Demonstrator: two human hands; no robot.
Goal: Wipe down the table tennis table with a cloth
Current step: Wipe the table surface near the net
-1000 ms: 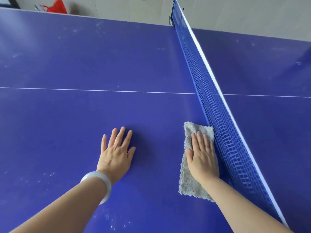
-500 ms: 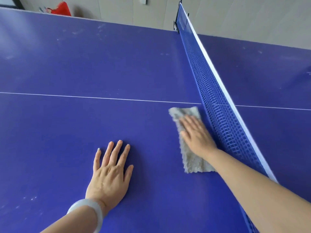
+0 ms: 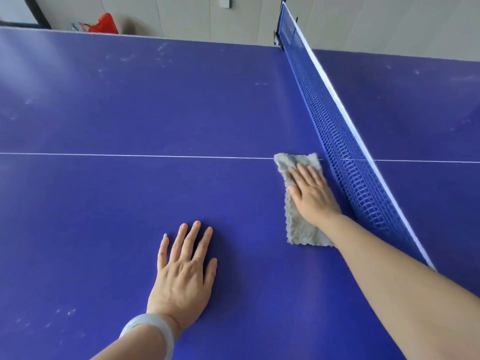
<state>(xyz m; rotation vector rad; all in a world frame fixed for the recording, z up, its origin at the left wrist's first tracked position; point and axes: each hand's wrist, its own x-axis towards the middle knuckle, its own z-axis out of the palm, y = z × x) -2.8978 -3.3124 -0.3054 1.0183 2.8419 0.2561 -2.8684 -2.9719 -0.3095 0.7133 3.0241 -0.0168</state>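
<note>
head view: flat-fingered right grip [image 3: 311, 193] is pushing the grey cloth [image 3: 298, 229] farther along the net [image 3: 348, 162] onto the centre line [image 3: 130, 155], likely finishing this strip's near half.

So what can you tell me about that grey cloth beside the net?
The cloth is grey and fluffy, like soft microfibre, a long rectangle. It lies flat on the blue table, lengthwise beside the net, its far end just over the white centre line. The right hand presses flat on its far half, fingers straight; the near end lies uncovered.
</note>
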